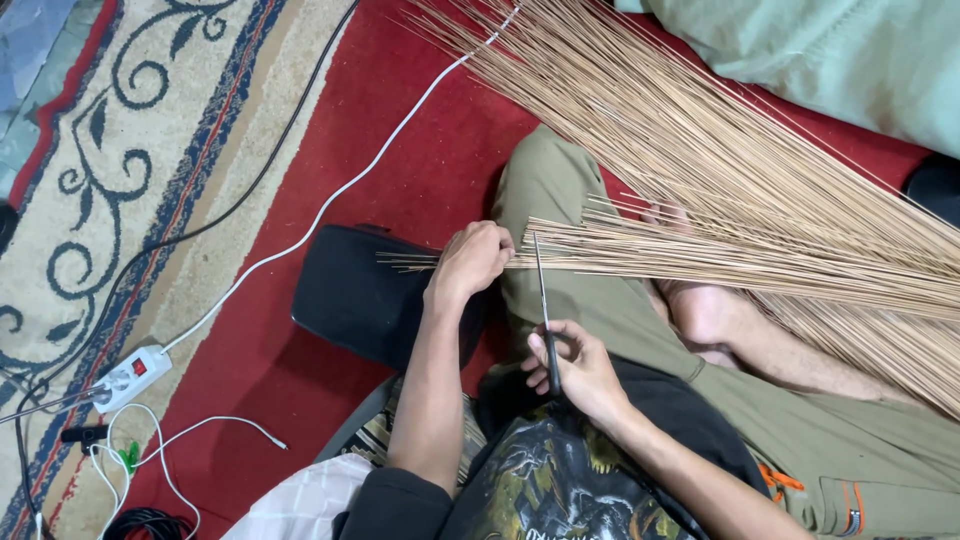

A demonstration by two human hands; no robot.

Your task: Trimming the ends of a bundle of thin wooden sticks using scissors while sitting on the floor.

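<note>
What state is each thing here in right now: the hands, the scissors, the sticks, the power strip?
Left hand: closed around a small bunch of sticks.
Right hand: holding the scissors.
Scissors: blades against the bunch, pointing up.
Stick pile: fanned loose across the lap.
Power strip: on the carpet, plugs inserted.

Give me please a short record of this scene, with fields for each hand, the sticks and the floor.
Left hand: closed around a small bundle of thin sticks, near their cut ends
Right hand: holds scissors, blades pointing up at the bundle
Sticks: large fan of tan sticks lies across the legs
Floor: red carpet, white power strip, black cushion
</note>
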